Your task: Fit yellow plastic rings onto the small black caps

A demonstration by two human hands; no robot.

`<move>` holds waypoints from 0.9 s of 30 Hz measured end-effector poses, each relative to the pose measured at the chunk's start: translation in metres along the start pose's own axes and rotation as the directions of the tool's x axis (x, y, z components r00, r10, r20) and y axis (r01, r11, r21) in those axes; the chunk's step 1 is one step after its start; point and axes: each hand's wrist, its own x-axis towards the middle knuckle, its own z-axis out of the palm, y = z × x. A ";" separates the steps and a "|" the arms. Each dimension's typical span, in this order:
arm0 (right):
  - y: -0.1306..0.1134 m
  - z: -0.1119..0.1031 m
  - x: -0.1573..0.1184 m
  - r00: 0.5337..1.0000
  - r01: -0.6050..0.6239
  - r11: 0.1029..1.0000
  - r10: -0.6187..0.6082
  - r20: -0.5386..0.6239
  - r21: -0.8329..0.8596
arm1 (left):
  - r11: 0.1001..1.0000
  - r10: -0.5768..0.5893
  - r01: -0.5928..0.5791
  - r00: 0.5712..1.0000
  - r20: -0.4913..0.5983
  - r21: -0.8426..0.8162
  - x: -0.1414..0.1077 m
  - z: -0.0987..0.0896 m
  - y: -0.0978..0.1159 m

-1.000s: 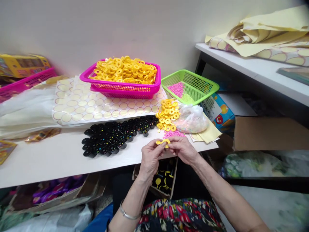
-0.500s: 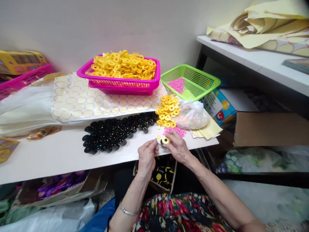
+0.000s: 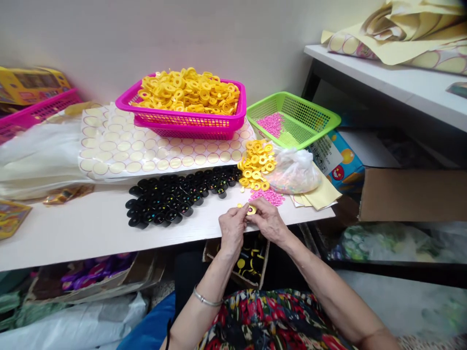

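Over the table's front edge, my right hand [image 3: 269, 221] pinches a small yellow ring [image 3: 251, 209] with a dark, pinkish centre. My left hand [image 3: 232, 226] is closed too, its fingertips pressed to the left side of that ring; whether a small piece sits between them is hidden. Just beyond lies a scatter of pink beads [image 3: 269, 197], with a heap of loose yellow rings [image 3: 257, 165] behind it. To the left stand rows of black cups [image 3: 164, 199] with coloured bits inside. Below my hands, an open carton [image 3: 237, 278] contains black and yellow pieces.
A magenta basket [image 3: 182, 120] piled with yellow rings stands at the back on sticker sheets [image 3: 105, 154]. Right of it are a green basket [image 3: 328, 119] with pink beads and a knotted plastic bag [image 3: 297, 170]. A white shelf [image 3: 383, 80] juts in at the right.
My left hand has moved right, closing the gap to my right hand and touching the yellow ring. The ring's centre now looks pinkish. The whole view has shifted slightly.
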 end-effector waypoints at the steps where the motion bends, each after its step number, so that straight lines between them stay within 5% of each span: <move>1: 0.001 0.000 0.000 1.000 -0.026 0.998 0.026 -0.006 0.064 | 1.000 0.003 -0.003 1.000 -0.002 0.011 0.000 0.001 0.000; 6: 0.001 0.004 0.001 0.969 -0.229 0.925 0.247 -0.021 0.304 | 0.999 0.012 -0.011 0.999 -0.030 0.044 0.001 0.001 -0.002; 11: -0.001 0.014 0.003 0.940 -0.243 0.925 0.299 -0.165 0.292 | 0.997 0.031 -0.029 0.999 -0.027 0.074 0.004 -0.001 -0.008; 17: -0.005 0.019 0.008 0.848 -0.450 0.765 0.528 -0.048 0.462 | 0.997 -0.055 0.055 0.998 -0.014 0.045 0.006 0.002 -0.002; 22: -0.006 0.021 0.014 0.810 -0.492 0.697 0.586 -0.019 0.521 | 0.993 -0.114 0.114 0.993 0.014 0.023 0.011 0.001 0.000; 27: -0.003 0.026 0.008 0.851 -0.435 0.746 0.524 -0.041 0.503 | 0.995 -0.008 -0.002 0.995 0.095 0.103 0.006 -0.009 -0.003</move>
